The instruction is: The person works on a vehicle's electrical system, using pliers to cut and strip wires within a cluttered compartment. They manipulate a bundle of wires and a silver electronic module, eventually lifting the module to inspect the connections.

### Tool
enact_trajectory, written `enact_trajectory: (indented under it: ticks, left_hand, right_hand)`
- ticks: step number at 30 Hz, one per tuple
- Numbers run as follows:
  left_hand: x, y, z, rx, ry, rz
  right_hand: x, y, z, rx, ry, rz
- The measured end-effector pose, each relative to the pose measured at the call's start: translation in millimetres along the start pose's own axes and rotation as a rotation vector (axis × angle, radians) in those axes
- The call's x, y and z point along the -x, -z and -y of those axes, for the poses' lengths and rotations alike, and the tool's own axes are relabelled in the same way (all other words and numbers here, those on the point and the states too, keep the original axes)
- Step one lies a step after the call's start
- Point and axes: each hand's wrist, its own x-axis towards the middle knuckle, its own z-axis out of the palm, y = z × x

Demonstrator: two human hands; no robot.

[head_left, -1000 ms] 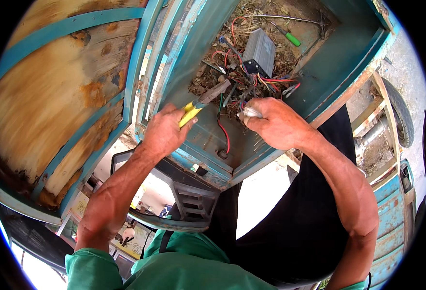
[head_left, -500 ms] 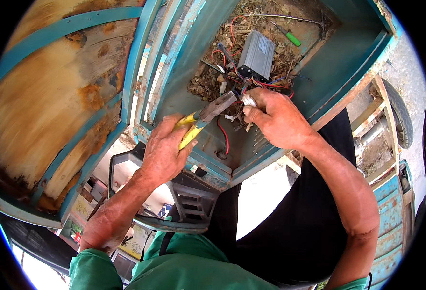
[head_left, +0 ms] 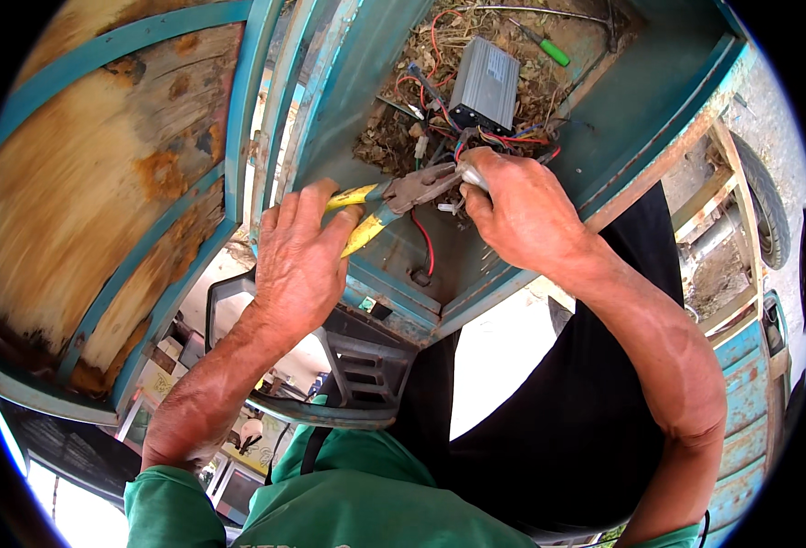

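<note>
My left hand is wrapped round the yellow handles of a pair of pliers. The handles stand apart, and the rusty jaws point right, their tips up against what my right hand holds. Between the thumb and fingers of my right hand is a white plastic connector, partly covered by the fingers. Thin coloured wires run from just above it to a finned grey metal box. Whether the jaws grip a wire or the connector itself is hidden at the fingertips.
Both hands work inside a teal metal compartment littered with dry leaves. A green-handled screwdriver lies at its far side, near a thin metal rod. A red cable rises from the compartment floor. At left stands a rusty, teal-framed panel.
The pliers have swung to lie flatter, and their handles have spread. Their jaws now meet the connector in my right hand. My left hand has shifted slightly left with its fingers reaching further along.
</note>
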Motion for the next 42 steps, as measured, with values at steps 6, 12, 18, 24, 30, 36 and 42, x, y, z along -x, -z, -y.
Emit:
enact_trajectory:
  ticks: [6,12,18,24,30,36,42]
  left_hand:
    - [0.4,5.3,-4.2,-0.056,-0.041,0.046]
    - [-5.5,17.2,-6.0,-0.123,-0.076,0.08]
    - [-10.5,18.6,3.9,-0.071,-0.06,0.155]
    - [0.7,3.1,19.5,0.123,-0.001,0.198]
    - [4.3,-11.5,33.0,0.308,-0.031,0.2]
    - [0.6,-15.2,37.7,0.54,0.002,0.287]
    - [-4.5,-14.7,36.0,0.76,0.221,0.401]
  right_hand:
    - [2.0,-1.2,-2.7,0.12,0.08,0.024]
    - [4.4,-0.2,-1.9,0.214,0.089,0.124]
    - [4.5,1.5,-1.7,0.169,0.079,0.177]
    - [3.2,6.6,0.3,0.03,0.073,0.266]
    - [1.5,12.4,5.4,-0.072,0.039,0.278]
    - [0.1,12.8,5.7,-0.044,0.041,0.236]
    - [-1.6,21.5,18.2,-0.185,-0.085,0.224]
